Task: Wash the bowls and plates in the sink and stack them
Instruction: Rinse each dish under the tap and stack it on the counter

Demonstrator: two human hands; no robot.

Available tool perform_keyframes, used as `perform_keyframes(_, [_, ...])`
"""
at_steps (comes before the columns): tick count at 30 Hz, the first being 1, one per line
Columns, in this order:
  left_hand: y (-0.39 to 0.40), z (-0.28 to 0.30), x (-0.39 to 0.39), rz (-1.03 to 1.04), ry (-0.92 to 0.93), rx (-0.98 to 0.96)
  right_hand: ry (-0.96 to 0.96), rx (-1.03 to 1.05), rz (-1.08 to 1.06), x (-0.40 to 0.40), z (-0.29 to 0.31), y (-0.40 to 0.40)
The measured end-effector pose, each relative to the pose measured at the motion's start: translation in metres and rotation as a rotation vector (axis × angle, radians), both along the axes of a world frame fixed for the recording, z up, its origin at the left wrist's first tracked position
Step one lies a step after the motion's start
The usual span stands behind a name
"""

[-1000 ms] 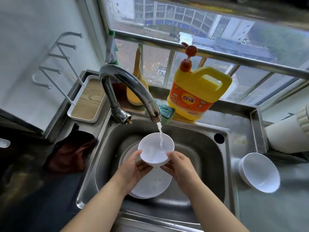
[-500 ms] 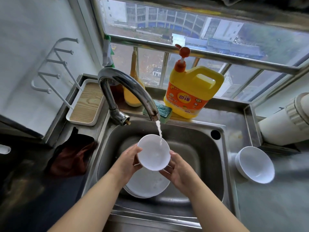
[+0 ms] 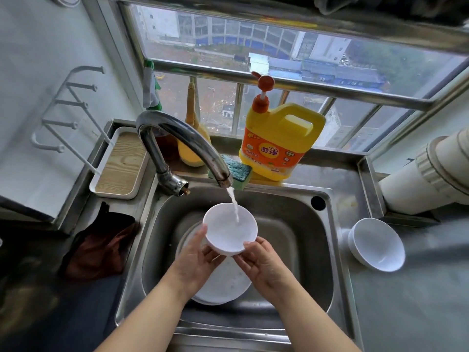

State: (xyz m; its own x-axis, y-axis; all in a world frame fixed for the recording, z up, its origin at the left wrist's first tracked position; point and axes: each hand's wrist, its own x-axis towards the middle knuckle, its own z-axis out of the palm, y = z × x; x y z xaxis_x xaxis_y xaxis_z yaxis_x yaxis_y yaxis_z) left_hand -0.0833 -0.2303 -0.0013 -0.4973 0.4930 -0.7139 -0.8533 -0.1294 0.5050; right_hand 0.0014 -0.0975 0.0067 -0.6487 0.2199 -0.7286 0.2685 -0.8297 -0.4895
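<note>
Both hands, left hand [image 3: 194, 260] and right hand [image 3: 261, 262], grip 1 bowl [image 3: 229, 228] under the tap [image 3: 182, 146] stream, above plates [image 3: 223, 283] in the sink [image 3: 291, 224]

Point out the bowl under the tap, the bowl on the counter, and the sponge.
bowl under the tap [image 3: 228, 231]: head view, wet inside.
bowl on the counter [image 3: 378, 246]: head view, inner wall.
sponge [image 3: 236, 168]: head view, blue-green top face.

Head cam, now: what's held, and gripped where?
A small white bowl, under the running tap. Left hand holds its left rim and side; right hand holds its lower right edge.
</note>
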Motion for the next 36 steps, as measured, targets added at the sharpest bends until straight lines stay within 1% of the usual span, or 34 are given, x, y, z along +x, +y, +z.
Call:
perform_keyframes(3, [0.005,-0.007,0.006,0.028,0.073,0.067,0.023,-0.025,-0.079,-0.006,-0.001,-0.009])
perform_keyframes(6, [0.011,-0.012,0.004,0.065,0.125,0.053,0.020,-0.043,-0.142,-0.010,0.000,-0.014])
perform_keyframes(8, [0.013,-0.011,-0.001,0.079,0.145,0.004,0.000,-0.012,-0.114,-0.011,0.000,-0.015])
perform_keyframes(10, [0.013,-0.007,-0.009,0.024,0.172,-0.053,-0.039,0.044,-0.023,-0.011,0.001,-0.010])
perform_keyframes(13, [0.010,0.001,-0.021,-0.048,0.130,-0.103,-0.075,0.057,0.033,-0.011,0.002,0.003])
perform_keyframes(17, [0.007,0.004,-0.026,-0.110,0.092,-0.057,-0.023,0.005,0.029,-0.011,0.005,0.015])
perform_keyframes(20, [0.006,0.003,-0.020,-0.062,0.039,0.003,0.028,0.025,0.054,-0.012,0.005,0.013])
perform_keyframes(24, [0.005,0.001,-0.008,0.015,-0.038,0.064,0.039,0.081,0.037,-0.011,0.001,0.003])
perform_keyframes(28, [0.007,0.001,-0.008,0.028,0.017,0.048,0.043,0.048,-0.039,-0.006,-0.003,-0.003])
perform_keyframes(30, [0.008,0.001,-0.013,-0.001,0.075,0.007,0.037,0.064,-0.022,-0.005,-0.002,-0.002])
perform_keyframes(31, [0.009,0.001,-0.016,-0.015,0.105,-0.024,0.027,0.108,0.020,-0.005,-0.003,-0.001])
perform_keyframes(32, [0.009,0.001,-0.019,-0.028,0.129,-0.056,0.006,0.195,0.084,-0.003,-0.002,0.001])
perform_keyframes(34, [0.010,-0.001,-0.026,-0.055,0.151,-0.123,-0.043,0.488,0.243,0.000,0.002,0.005])
perform_keyframes(36, [0.012,0.000,-0.031,-0.074,0.119,-0.186,-0.022,0.786,0.368,0.004,0.003,0.010])
